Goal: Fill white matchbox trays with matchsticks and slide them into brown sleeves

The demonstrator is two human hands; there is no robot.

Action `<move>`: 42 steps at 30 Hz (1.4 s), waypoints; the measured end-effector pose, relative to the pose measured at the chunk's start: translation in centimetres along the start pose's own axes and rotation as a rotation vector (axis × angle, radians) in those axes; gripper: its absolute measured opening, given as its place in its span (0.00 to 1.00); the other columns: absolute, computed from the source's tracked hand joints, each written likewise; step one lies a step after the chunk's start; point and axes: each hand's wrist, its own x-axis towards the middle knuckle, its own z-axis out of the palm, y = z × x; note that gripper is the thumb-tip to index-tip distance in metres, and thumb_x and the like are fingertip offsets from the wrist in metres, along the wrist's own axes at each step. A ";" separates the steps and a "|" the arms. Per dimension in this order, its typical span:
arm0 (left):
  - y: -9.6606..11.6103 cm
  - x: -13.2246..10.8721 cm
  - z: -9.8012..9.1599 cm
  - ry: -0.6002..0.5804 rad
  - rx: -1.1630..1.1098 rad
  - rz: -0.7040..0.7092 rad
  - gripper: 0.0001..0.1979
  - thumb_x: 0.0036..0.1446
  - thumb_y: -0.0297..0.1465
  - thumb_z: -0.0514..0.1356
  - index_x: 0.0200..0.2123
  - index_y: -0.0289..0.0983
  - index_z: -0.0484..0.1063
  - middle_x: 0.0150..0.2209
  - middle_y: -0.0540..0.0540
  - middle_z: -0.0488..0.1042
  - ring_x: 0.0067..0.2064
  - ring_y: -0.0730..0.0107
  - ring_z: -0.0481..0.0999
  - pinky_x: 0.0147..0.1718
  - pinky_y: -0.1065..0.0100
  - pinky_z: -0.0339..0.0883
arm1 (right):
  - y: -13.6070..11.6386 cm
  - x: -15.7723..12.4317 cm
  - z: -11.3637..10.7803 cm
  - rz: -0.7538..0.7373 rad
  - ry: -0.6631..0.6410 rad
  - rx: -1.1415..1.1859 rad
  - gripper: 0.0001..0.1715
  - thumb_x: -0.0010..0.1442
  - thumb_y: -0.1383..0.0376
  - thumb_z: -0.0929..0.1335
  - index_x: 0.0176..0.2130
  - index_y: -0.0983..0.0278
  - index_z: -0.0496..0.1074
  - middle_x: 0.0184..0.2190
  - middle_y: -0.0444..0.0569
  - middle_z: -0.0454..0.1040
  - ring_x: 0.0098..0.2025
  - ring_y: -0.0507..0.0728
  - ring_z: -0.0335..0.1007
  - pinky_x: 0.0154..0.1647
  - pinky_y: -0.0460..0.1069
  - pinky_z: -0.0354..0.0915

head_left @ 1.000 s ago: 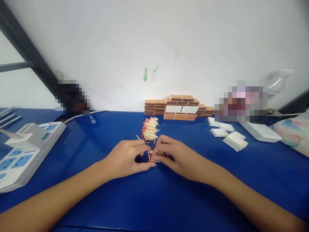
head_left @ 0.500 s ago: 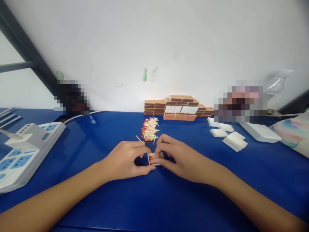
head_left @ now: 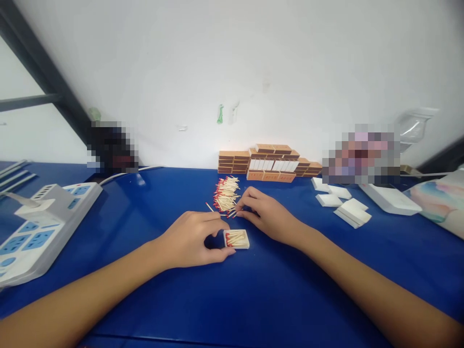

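A small white matchbox tray [head_left: 246, 246] lies on the blue table with several red-tipped matches [head_left: 236, 238] in it, their heads toward the left. The thumb and fingers of my left hand [head_left: 197, 241] grip its left end from the near and far sides. Beyond the tray, a heap of loose matches [head_left: 226, 193] is spread on the table. At the heap's near right edge is my right hand [head_left: 266, 212], its thumb and fingertips drawn close together beside the match ends. What lies between those fingertips is too small to make out.
Stacked brown matchboxes [head_left: 234, 163] stand along the wall behind the heap. White trays [head_left: 328, 200] lie at the right, near a larger white box [head_left: 393, 199]. At the left is a white power strip [head_left: 54, 227] with a plug and cable. The table [head_left: 232, 299] is blue.
My right hand has moved from inside the tray, away from me, to the match heap, uncovering the matches in the tray. My left hand stays on the tray's left end.
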 end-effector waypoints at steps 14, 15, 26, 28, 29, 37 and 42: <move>-0.2 0.0 0.2 0.055 0.045 -0.080 0.12 0.61 0.40 0.68 0.41 0.38 0.80 0.30 0.52 0.73 0.28 0.74 0.70 0.28 0.71 0.64 | -4.0 -1.0 -1.5 0.119 -0.103 0.056 0.07 0.73 0.68 0.64 0.40 0.62 0.70 0.43 0.49 0.69 0.41 0.56 0.68 0.42 0.52 0.66; -0.1 0.1 0.2 0.056 0.043 -0.082 0.12 0.61 0.40 0.68 0.41 0.38 0.80 0.31 0.51 0.74 0.28 0.74 0.70 0.28 0.71 0.64 | -4.3 -1.0 -1.3 0.117 -0.118 0.067 0.07 0.73 0.68 0.65 0.40 0.62 0.70 0.43 0.49 0.69 0.40 0.55 0.68 0.41 0.51 0.65; 0.1 0.0 0.1 -0.019 0.005 -0.003 0.13 0.62 0.41 0.68 0.44 0.38 0.80 0.30 0.52 0.73 0.27 0.75 0.70 0.27 0.70 0.64 | -1.4 -0.3 0.2 0.110 -0.017 0.010 0.06 0.71 0.66 0.68 0.48 0.60 0.74 0.43 0.47 0.69 0.39 0.54 0.69 0.41 0.50 0.65; 0.1 0.0 0.0 -0.025 0.007 -0.006 0.13 0.62 0.41 0.67 0.44 0.38 0.80 0.30 0.52 0.73 0.27 0.75 0.71 0.27 0.70 0.64 | -1.3 -0.2 0.4 0.119 -0.020 -0.027 0.04 0.71 0.65 0.68 0.46 0.61 0.74 0.42 0.47 0.69 0.38 0.54 0.68 0.41 0.50 0.64; 0.1 0.0 0.0 -0.028 0.007 -0.007 0.13 0.62 0.41 0.67 0.44 0.39 0.80 0.30 0.52 0.74 0.27 0.75 0.71 0.28 0.70 0.64 | -1.2 -0.2 0.5 0.123 -0.021 -0.037 0.03 0.72 0.65 0.68 0.45 0.61 0.73 0.41 0.47 0.69 0.37 0.54 0.67 0.40 0.50 0.64; 0.0 0.1 0.0 0.002 0.029 0.017 0.13 0.63 0.41 0.66 0.44 0.38 0.79 0.31 0.51 0.75 0.27 0.74 0.72 0.28 0.70 0.64 | -1.5 0.0 0.0 0.149 -0.086 -0.053 0.06 0.72 0.68 0.65 0.40 0.62 0.70 0.40 0.47 0.69 0.35 0.54 0.67 0.37 0.49 0.63; -0.1 0.1 0.1 0.060 0.074 -0.067 0.13 0.62 0.41 0.67 0.41 0.37 0.79 0.31 0.50 0.75 0.28 0.74 0.71 0.28 0.70 0.63 | -2.6 -0.4 -1.3 0.148 -0.054 0.037 0.07 0.74 0.65 0.65 0.40 0.61 0.70 0.39 0.46 0.69 0.36 0.54 0.66 0.38 0.49 0.62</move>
